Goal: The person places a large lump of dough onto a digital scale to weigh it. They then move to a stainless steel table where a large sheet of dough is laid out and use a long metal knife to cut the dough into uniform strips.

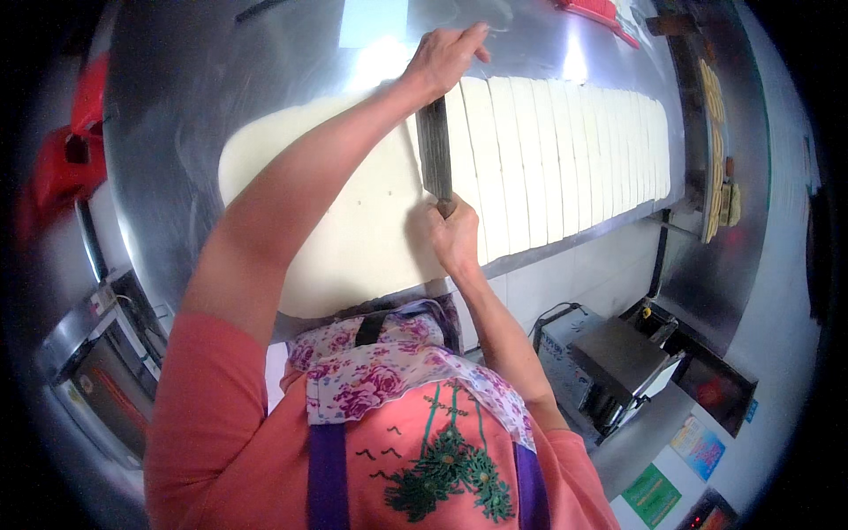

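Observation:
A wide sheet of pale rolled dough [351, 212] lies on a metal worktop [179, 132] before me. Its right part is cut crosswise into several narrow strips [563, 159], lying side by side; the left part is one whole piece with a few small dents. A long, broad-bladed knife [435, 149] lies across the dough, between the whole part and the strips. My right hand [457, 232] grips its handle at the near end. At the far end, my left hand [449, 56] is over the blade, fingers stretched past it; whether its palm presses the metal is hidden.
At the worktop's far right is a red brush-like tool [593, 8]. Beyond the right edge stands a tray of yellowish looped pieces [713, 152]. A boxy metal machine [616, 358] sits low at right. Red plastic items [73, 156] are at left.

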{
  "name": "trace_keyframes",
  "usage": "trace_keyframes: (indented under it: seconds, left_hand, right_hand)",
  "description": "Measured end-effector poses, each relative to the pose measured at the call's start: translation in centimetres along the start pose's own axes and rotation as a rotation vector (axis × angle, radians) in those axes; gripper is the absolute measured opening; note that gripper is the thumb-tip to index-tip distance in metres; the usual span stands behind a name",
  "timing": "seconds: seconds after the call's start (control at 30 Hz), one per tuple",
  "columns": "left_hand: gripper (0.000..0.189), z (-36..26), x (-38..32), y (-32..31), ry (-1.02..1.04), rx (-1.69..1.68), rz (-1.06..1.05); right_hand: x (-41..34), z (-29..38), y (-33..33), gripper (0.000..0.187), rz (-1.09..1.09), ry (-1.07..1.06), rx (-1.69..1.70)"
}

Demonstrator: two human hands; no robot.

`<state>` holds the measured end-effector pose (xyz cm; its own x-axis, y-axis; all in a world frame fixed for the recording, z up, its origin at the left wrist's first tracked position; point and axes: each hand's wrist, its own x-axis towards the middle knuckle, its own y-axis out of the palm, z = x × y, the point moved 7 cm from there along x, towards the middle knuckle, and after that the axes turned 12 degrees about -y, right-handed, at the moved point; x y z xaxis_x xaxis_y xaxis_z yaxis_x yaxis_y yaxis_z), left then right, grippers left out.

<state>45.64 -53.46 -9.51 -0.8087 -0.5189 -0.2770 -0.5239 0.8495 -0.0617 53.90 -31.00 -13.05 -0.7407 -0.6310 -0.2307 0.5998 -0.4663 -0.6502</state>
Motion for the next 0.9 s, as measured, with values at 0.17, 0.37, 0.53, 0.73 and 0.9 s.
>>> trace_keyframes:
  seconds: [0.17, 0.37, 0.53, 0.73, 0.9]
  left_hand:
    - [0.067, 0.6, 0.3, -0.4, 0.002, 0.031, -0.020]
    - [0.066, 1.3, 0.9, -0.3, -0.019, 0.034, -0.015]
    - [0.065, 1.7, 1.0, -0.4, -0.023, 0.031, -0.017]
    - [0.063, 2.5, 2.2, 0.1, -0.048, -0.061, 0.066]
    - [0.060, 3.7, 3.3, 0.2, -0.220, -0.415, 0.325]
  right_hand:
    - [0.5, -0.7, 0.3, 0.019, 0.018, -0.018, -0.027]
    - [0.4, -0.2, 0.2, 0.029, 0.032, 0.035, 0.009]
    - [0.1, 0.5, 0.1, 0.027, 0.037, 0.066, 0.078]
    - [0.6, -0.1, 0.2, 0.025, -0.040, -0.014, 0.003]
    - [1.4, 0.0, 0.2, 0.028, -0.061, -0.047, -0.009]
